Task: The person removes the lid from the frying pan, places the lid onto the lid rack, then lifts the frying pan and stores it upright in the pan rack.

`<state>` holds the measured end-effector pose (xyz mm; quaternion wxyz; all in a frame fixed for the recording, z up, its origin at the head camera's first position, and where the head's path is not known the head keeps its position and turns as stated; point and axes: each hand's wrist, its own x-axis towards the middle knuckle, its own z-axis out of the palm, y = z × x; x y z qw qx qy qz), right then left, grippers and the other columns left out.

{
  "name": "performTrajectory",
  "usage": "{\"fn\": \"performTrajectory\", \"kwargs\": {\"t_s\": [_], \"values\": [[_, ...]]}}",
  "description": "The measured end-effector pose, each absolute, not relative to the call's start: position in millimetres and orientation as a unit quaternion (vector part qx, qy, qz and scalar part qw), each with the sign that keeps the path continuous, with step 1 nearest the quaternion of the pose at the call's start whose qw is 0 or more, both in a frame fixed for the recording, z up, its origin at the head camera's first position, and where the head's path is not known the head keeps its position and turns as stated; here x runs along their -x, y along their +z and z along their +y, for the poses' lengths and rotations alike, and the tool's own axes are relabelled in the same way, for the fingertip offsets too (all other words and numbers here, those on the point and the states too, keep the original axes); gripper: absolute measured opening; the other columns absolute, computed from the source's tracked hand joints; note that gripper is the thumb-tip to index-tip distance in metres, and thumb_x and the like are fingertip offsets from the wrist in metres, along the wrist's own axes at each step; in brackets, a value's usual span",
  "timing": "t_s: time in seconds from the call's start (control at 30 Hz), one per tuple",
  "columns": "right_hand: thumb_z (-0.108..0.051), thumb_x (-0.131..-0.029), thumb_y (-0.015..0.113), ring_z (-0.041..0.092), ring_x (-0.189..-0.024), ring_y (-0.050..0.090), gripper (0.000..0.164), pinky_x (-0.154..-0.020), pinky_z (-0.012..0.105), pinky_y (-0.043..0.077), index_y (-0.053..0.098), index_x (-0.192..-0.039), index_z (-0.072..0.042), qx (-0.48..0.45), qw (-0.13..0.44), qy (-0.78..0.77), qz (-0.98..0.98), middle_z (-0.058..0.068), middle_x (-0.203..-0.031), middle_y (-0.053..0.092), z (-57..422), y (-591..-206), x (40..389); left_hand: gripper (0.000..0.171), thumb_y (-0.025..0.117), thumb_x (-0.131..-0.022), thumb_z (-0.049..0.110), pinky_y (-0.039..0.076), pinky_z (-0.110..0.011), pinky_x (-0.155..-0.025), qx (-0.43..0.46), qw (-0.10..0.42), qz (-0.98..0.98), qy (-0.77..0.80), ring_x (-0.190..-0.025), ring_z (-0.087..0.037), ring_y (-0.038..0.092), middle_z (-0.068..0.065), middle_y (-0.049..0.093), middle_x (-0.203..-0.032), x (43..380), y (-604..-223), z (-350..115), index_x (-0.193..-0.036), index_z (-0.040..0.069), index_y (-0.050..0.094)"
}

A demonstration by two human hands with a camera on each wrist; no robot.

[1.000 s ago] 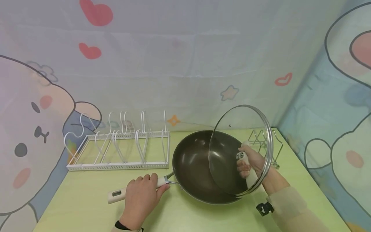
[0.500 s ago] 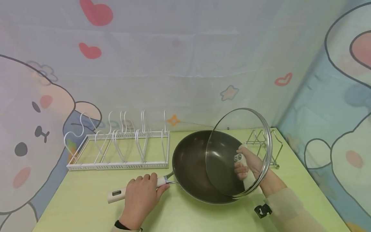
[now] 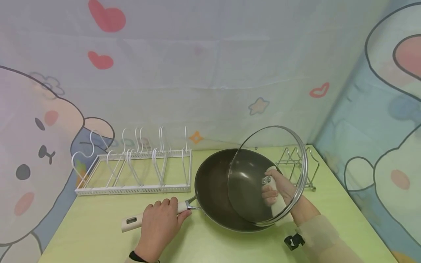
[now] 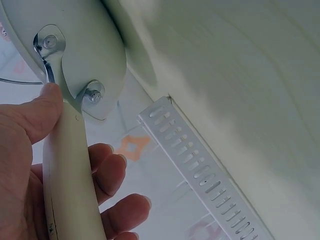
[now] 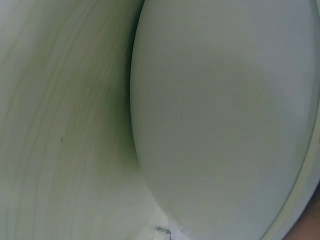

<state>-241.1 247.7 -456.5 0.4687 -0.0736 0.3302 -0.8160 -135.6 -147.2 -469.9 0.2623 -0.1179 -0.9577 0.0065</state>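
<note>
A dark-lined frying pan (image 3: pixel 213 190) with a cream handle (image 3: pixel 131 221) sits mid-table. My left hand (image 3: pixel 160 223) grips that handle near the metal joint. In the left wrist view the thumb (image 4: pixel 47 110) lies along the handle and the fingers curl round its other side. Over the pan's right half stands a steeply tilted glass lid (image 3: pixel 245 193) with a metal rim. My right hand (image 3: pixel 279 186) holds the lid's cream grip and shows partly through the glass. The right wrist view is filled by the pan's pale outer side (image 5: pixel 220 120); only a sliver of skin appears there.
A white wire rack (image 3: pixel 133 189) with upright loops stands left of the pan, close to the back wall. Behind the right forearm is a smaller metal rack (image 3: pixel 310 175). Printed cloth (image 3: pixel 210 65) hangs behind the green table (image 3: pixel 98 226).
My right hand has carried the tilted lid a little left and slightly down, further over the pan. The left hand keeps its grip on the pan handle.
</note>
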Motion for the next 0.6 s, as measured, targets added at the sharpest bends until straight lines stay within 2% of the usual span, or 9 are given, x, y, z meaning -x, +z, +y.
{"fn": "performTrajectory", "kwargs": {"t_s": [0.17,0.3,0.6], "values": [[-0.037,-0.110,0.023,0.000,-0.051,0.036,0.039,-0.050,0.016,0.043,0.041,-0.081,-0.017,0.070,0.474,-0.820,0.314,-0.009,-0.063,0.060,242,-459,241,0.059,0.081,-0.086,0.061,0.033,-0.031,-0.050,0.115,0.254,-0.960,0.009,-0.051,-0.020,0.043,0.000,0.043,-0.059,136,-470,-148,-0.075,0.011,0.051],[-0.037,-0.110,0.020,0.000,-0.050,0.037,0.040,-0.050,0.016,0.042,0.041,-0.082,-0.017,0.066,0.469,-0.825,0.308,-0.009,-0.063,0.061,238,-461,241,0.059,0.081,-0.086,0.061,0.033,-0.030,-0.050,0.116,0.246,-0.962,0.010,-0.051,-0.019,0.042,0.000,0.043,-0.060,135,-471,-149,-0.075,0.011,0.051],[-0.038,-0.108,0.025,0.000,-0.052,0.029,0.037,-0.050,0.014,0.037,0.031,-0.077,-0.019,0.084,0.482,-0.820,0.297,-0.012,-0.063,0.054,229,-463,241,0.059,0.081,-0.086,0.061,0.033,-0.030,-0.051,0.121,0.258,-0.958,0.017,-0.052,-0.019,0.043,0.000,0.044,-0.060,134,-470,-148,-0.076,0.011,0.051]]}}
